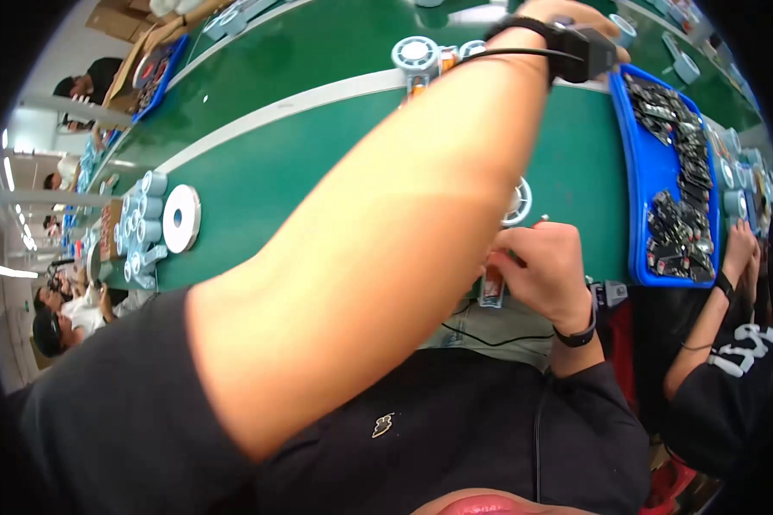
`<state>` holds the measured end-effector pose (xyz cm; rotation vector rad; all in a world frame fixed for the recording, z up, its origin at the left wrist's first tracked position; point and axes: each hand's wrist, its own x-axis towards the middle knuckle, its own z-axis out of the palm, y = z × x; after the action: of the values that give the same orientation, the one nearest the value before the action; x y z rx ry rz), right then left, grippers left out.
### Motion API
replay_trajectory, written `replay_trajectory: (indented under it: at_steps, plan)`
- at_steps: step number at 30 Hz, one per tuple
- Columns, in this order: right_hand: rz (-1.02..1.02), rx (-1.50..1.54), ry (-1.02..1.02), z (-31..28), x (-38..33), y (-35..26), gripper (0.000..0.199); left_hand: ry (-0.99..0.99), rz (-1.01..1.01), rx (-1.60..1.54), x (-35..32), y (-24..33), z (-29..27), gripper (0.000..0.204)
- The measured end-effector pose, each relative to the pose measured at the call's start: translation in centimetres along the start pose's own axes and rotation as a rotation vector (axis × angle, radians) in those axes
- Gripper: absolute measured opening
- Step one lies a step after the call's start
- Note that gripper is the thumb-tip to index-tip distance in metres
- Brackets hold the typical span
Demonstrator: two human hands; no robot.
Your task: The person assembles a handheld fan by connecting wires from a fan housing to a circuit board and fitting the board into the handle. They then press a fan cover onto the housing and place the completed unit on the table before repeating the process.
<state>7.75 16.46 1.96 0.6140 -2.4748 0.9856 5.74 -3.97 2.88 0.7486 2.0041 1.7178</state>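
My left arm stretches across the view from the lower left. My left hand (580,14) is at the top, past the far edge of the bench, beyond a dark wrist strap with a black device; its fingers are mostly hidden. In front of my body, my right hand (543,268) is closed, its fingertips pinching the handle of a light-blue handheld fan. The fan's round grille head (520,202) shows beside my left forearm, which covers part of it. At the lower end, the handle (491,290) is open, with orange-brown parts inside.
A blue tray (634,245) of small black circuit boards sits at right. Light-blue fan parts (149,208) and a white ring-shaped roll (170,225) are at left. More fans (416,53) lie beyond the pale rail (301,101). A co-worker's hands (739,251) are at far right.
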Motion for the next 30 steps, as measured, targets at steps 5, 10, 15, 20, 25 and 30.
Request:
replay_trajectory:
  at_steps: [5, 10, 15, 20, 25, 30]
  plan:
    - [0.037, 0.044, 0.123, 0.2, 0.5, -0.1, 0.016, -0.022, -0.086, 0.233, -0.6, -2.2, -0.2, 0.023]
    - [0.337, 0.048, 0.312, -0.1, -1.4, -1.0, 0.024, 0.076, -0.02, 0.079, -0.4, -2.2, 0.4, 0.023]
    - [0.531, 0.283, 0.138, -1.1, -3.0, 1.1, 0.031, 0.138, 0.006, 0.316, 0.1, -2.3, 0.1, 0.025]
    - [0.548, 0.345, 0.145, -1.4, -1.3, -0.6, 0.012, 0.324, -0.05, -0.142, 1.7, 0.2, 1.5, 0.031]
    - [0.208, 0.508, 0.409, -0.1, -0.9, -0.5, 0.008, 0.189, 0.165, 0.528, 0.6, -1.2, -0.6, 0.032]
    - [0.367, 0.554, 0.375, -0.2, -1.7, 1.0, 0.008, 0.202, 0.32, 0.774, 1.1, -2.9, -0.6, 0.027]
